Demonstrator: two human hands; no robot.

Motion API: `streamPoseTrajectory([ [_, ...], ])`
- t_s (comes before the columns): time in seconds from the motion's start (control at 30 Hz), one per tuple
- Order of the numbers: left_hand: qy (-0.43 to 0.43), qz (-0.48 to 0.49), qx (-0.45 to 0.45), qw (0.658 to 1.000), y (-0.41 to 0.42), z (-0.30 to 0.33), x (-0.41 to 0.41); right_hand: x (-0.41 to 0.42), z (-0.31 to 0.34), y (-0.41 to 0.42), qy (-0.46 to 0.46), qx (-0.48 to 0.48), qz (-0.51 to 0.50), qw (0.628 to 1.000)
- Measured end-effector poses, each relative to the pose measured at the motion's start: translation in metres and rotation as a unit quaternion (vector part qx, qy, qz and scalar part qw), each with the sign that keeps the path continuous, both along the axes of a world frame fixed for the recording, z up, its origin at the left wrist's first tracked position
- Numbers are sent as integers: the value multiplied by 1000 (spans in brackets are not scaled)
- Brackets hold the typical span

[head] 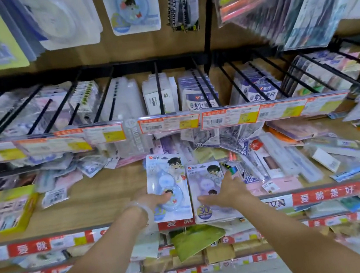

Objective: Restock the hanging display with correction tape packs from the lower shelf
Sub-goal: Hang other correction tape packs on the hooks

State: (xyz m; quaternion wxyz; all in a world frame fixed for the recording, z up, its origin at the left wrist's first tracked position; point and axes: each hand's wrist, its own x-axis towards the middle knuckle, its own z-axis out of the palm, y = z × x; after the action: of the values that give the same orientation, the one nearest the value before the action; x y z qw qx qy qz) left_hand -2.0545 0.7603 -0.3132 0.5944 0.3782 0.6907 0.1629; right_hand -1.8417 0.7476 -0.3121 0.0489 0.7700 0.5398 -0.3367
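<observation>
packs on the shelf (pixel 87 203): left hand (pixel 154 200) pinches the blue pack (pixel 167 184). right hand (pixel 225 193), fingers seemingly spread, presses the purple pack (pixel 206 190). either slick pack could slip off the edge.

We see two bare, sleeveless forearms; the left wrist wears a pale, translucent bangle (pixel 141 207).
</observation>
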Motion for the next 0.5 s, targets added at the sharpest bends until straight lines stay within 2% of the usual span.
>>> streamPoseTrajectory([
  [0.2, 13, 63, 38, 997, -14, -4, -16, -9, -10, 2, -67, -1, -3, 998],
  [0.4, 15, 85, 54, 995, -27, 12, -17, -14, -3, -1, -69, -6, -17, 997],
  [0.5, 5, 101, 68, 993, -36, 17, -18, -15, 0, -5, -53, 14, -55, 997],
])
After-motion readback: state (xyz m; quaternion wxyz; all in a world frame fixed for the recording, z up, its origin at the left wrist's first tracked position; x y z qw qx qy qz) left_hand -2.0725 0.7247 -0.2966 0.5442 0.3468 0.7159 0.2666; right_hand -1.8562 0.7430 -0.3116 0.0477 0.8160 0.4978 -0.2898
